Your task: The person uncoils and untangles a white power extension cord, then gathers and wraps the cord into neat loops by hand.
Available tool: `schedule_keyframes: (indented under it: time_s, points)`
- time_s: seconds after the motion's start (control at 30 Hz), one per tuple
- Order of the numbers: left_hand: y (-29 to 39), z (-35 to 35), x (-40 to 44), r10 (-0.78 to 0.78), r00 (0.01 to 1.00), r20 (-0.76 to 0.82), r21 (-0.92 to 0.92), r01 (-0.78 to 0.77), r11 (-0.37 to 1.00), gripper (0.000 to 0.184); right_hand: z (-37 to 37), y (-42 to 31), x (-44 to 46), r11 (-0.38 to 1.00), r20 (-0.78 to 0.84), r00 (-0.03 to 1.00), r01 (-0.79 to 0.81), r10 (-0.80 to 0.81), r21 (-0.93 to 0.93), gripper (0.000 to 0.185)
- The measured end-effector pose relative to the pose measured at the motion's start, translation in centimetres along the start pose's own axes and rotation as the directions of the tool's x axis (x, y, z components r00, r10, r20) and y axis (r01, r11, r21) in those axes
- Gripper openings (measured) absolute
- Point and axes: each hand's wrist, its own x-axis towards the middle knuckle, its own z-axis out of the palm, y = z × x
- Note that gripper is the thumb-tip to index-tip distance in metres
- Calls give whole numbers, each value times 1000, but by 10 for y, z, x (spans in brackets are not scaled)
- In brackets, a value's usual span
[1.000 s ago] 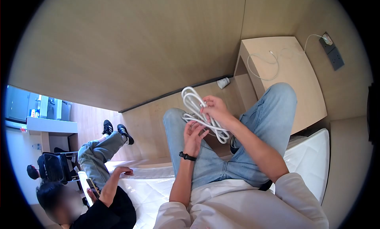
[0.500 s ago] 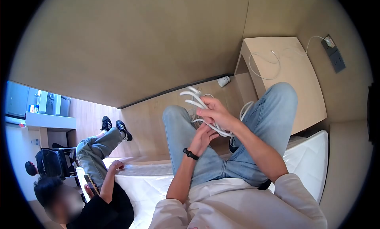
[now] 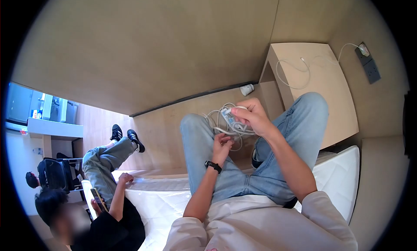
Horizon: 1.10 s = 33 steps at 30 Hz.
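In the middle of the frame, the right hand [image 3: 253,115] pinches a looped white cable [image 3: 221,130] between thumb and fingers, with a white and pale-blue piece beside its fingertips. The left hand [image 3: 222,146], palm partly up and fingers loosely parted, is at the cable's lower side; whether it touches is unclear.

Above them, 1 small white container [image 3: 247,90] is on the floor [image 3: 182,114] near the wood panel; its contents cannot be made out. At upper right, a pale cabinet [image 3: 332,88] has 1 open-fronted compartment [image 3: 267,73], its inside mostly hidden. 1 thin white cord [image 3: 309,75] lies on top.
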Motion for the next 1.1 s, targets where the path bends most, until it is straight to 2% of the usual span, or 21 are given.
schedule_keyframes:
  time_s: [0.07, 0.13, 0.2, 0.27, 0.33, 0.37, 0.43, 0.5, 0.57, 0.6, 0.63, 0.67, 0.7, 0.73, 0.8, 0.83, 0.93, 0.97, 1.0, 1.03, 1.1]
  points:
    - [-2, 0, 1, 3, 1000, 20, 38, -3, 999, 36, -1, -2, -2, 999, 28, 1000, 5, -6, 34, 32]
    - [-1, 2, 3, 120, 990, 70, 196, -132, 972, 45, -1, 1, -2, 994, 32, 999, 0, -4, 109, 32]
    - [5, 12, -3, 167, 984, 59, 172, -174, 970, 45, 0, 1, -4, 983, 34, 999, -5, -1, 181, 33]
    - [7, 14, 1, 214, 976, 43, 148, -218, 965, 46, 2, -2, -4, 920, 149, 985, 17, -82, 393, 36]
    - [-3, 7, 16, 241, 966, 95, 76, -248, 966, 37, 4, -5, -5, 893, 152, 983, 19, -97, 451, 38]
    - [-5, 3, 19, 243, 965, 96, 74, -251, 965, 37, 4, -6, -5, 862, 153, 982, 22, -115, 506, 40]
    - [8, -1, 19, 75, 992, 102, 70, -82, 994, 25, -1, -6, -3, 835, 126, 987, 16, -102, 550, 41]
    - [12, -1, 12, 118, 985, 128, 152, -137, 979, 22, -4, -8, -1, 805, 96, 991, 18, -93, 593, 43]
    - [13, -3, 8, 188, 956, 224, 223, -238, 945, 23, -2, -12, -1, 860, -20, 999, 48, -44, 508, 43]
    - [11, -6, 9, 155, 946, 285, 250, -230, 941, 25, -3, -9, -1, 862, -20, 998, 60, -58, 504, 43]
    - [17, -6, 5, 125, 937, 326, 278, -221, 935, 26, -4, -2, 0, 933, -68, 997, 59, -37, 355, 42]
    - [8, -12, 15, 141, 921, 362, 166, -212, 963, 28, -5, 3, 1, 979, -120, 992, 52, -28, 199, 42]
    - [15, -12, 18, 151, 905, 397, 56, -188, 981, 33, -2, 3, -1, 978, -120, 992, 64, -41, 200, 42]
    - [22, -10, 19, 162, 903, 399, 59, -201, 978, 33, 1, 3, -3, 989, -93, 995, 29, -16, 142, 40]
    - [38, -1, 20, -70, 995, 69, -136, 78, 988, 47, -2, -1, -4, 998, 25, 999, -35, 34, 46, 30]
    - [42, -2, 28, -58, 996, 71, -138, 67, 988, 47, -1, -2, -2, 999, 29, 999, -26, 25, 40, 30]
    - [62, -3, 35, -6, 984, 179, -138, 31, 990, 54, 6, -2, -3, 992, 235, 970, -30, 58, -122, 24]
    - [76, 0, 27, -2, 966, 259, -160, 45, 986, 54, 6, -3, -1, 992, 234, 970, -31, 59, -123, 24]
    - [86, 3, 20, 0, 941, 339, -181, 65, 981, 55, 6, -3, 0, 977, 293, 952, -26, 89, -210, 25]
    - [83, 2, 19, -10, 940, 340, -180, 76, 981, 55, 7, -2, -2, 956, 348, 929, -19, 125, -292, 27]
    - [80, 2, 23, -25, 923, 385, -105, 70, 992, 56, 11, -1, -3, 941, 355, 926, 2, 125, -339, 27]
